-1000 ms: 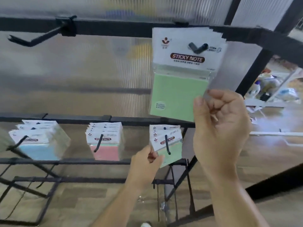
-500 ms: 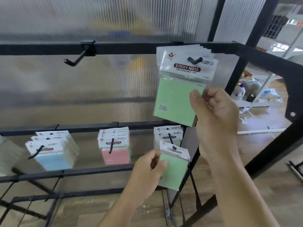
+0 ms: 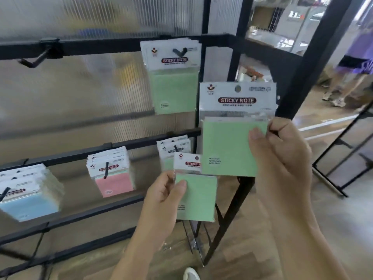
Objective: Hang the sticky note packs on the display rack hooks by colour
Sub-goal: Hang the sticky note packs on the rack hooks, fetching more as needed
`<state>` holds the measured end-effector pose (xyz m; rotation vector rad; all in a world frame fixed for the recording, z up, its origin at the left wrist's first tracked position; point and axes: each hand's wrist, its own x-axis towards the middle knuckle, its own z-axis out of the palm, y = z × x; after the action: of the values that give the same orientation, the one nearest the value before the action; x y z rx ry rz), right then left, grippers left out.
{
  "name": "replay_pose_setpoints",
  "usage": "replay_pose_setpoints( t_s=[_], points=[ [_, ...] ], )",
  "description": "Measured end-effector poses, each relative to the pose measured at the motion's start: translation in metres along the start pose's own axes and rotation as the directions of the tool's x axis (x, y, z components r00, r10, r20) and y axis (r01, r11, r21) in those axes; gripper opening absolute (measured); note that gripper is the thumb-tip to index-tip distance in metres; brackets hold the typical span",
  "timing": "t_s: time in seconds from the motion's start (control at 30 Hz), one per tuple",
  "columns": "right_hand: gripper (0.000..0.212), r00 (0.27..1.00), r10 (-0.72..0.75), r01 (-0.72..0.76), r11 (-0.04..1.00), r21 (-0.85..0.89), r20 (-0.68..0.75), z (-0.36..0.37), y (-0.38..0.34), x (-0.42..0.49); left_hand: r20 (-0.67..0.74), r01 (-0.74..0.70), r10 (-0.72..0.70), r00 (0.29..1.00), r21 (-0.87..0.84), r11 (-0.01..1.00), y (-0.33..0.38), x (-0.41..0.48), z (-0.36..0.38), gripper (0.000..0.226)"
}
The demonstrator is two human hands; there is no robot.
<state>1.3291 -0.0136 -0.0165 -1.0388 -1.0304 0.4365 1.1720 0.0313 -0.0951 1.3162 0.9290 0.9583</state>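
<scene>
The right hand (image 3: 282, 158) held a green pack, the right pack (image 3: 228, 146), up in the air in front of the rack (image 3: 101, 45). Its fingers (image 3: 282, 126) were curled round the pack's right edge, and the thumb pressed on the front. The pack stood straight up, off the hooks, just right of the top green packs (image 3: 173, 85) and a bit lower. The hole in its white top showed.

The left hand (image 3: 163, 199) held another green pack, the left pack (image 3: 196, 199), lower down. Its fingers (image 3: 179, 186) pinched the pack's left edge, thumb on the front. The right pack hid the top right corner of the left pack. The left pack was in front of the low green packs (image 3: 171, 150), which hung on a hook on the middle bar.

The top green packs hung on the top hook (image 3: 179, 51). Further left on the top bar was a bare hook (image 3: 34, 61). On the middle bar hung pink packs (image 3: 115, 178). Blue packs (image 3: 30, 201) hung far left, and they looked blurry.

A person in purple (image 3: 355, 57) stood far off on the right. A shoe (image 3: 190, 273) showed at the bottom edge.
</scene>
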Motion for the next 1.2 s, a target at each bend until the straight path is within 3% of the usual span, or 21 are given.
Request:
replay_pose_setpoints(
  t_s=[0.07,0.13,0.3,0.43,0.53,0.63,1.2],
  points=[
    [0.006,0.995,0.064,-0.063,0.998,0.013,-0.074,-0.026,0.005,-0.013,0.056,0.048,-0.049,0.997,0.010,0.999,-0.006,-0.003,0.017,0.019],
    [0.018,0.972,0.137,-0.126,0.990,0.068,-0.191,-0.054,0.008,-0.023,0.124,0.074,-0.075,0.989,0.015,0.997,-0.009,-0.006,0.043,0.019],
    [0.028,0.861,0.205,-0.219,0.975,0.025,-0.466,-0.129,0.013,-0.035,0.329,0.174,-0.177,0.928,0.036,0.984,-0.023,-0.012,0.125,0.017],
    [0.027,0.754,0.226,-0.308,0.951,-0.028,-0.617,-0.196,0.025,-0.040,0.342,0.320,-0.303,0.890,0.008,0.947,-0.040,0.005,0.194,0.015],
    [0.027,0.681,0.245,-0.381,0.923,-0.049,-0.690,-0.254,0.039,-0.039,0.371,0.321,-0.293,0.881,-0.014,0.947,-0.050,0.029,0.252,0.018],
    [0.032,0.622,0.257,-0.426,0.904,-0.044,-0.739,-0.312,0.050,-0.026,0.418,0.263,-0.244,0.875,0.013,0.965,-0.053,0.054,0.316,0.015],
    [0.028,0.489,0.197,-0.519,0.849,-0.102,-0.850,-0.592,0.117,0.119,0.543,0.128,-0.087,0.835,-0.039,0.991,-0.069,0.217,0.626,0.026]
  ],
)
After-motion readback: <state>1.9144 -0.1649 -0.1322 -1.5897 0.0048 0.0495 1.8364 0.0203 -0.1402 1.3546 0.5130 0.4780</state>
